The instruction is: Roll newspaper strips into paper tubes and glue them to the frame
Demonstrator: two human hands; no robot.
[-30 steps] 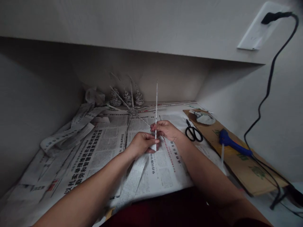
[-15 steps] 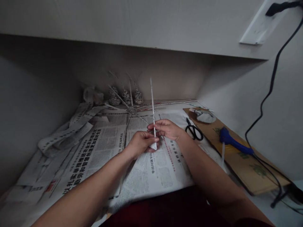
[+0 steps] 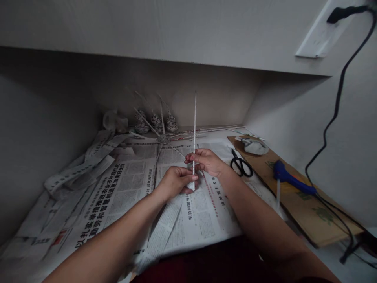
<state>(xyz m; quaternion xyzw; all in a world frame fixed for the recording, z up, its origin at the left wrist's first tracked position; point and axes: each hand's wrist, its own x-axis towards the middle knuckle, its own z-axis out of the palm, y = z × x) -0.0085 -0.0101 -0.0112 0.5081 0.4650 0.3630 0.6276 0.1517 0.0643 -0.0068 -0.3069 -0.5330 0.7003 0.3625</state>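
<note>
A thin, white rolled-paper stick [image 3: 194, 122] stands nearly upright in someone's two hands, above spread printed newspaper [image 3: 206, 212].
The left hand [image 3: 176, 181] pinches its lower end between thumb and fingers; the right hand [image 3: 207, 161] pinches it just above. A pale newsprint strip [image 3: 165, 226] runs out beneath the left hand. Over to the right lie black-handled scissors [image 3: 241, 167] and a blue glue gun [image 3: 291, 181] on flat brown cardboard [image 3: 326, 220]; three bulbous woven paper forms [image 3: 171, 124] stand behind.

Paper stick [image 3: 194, 125] white, seemingly dark-flecked; glue gun [image 3: 297, 185] blue.
</note>
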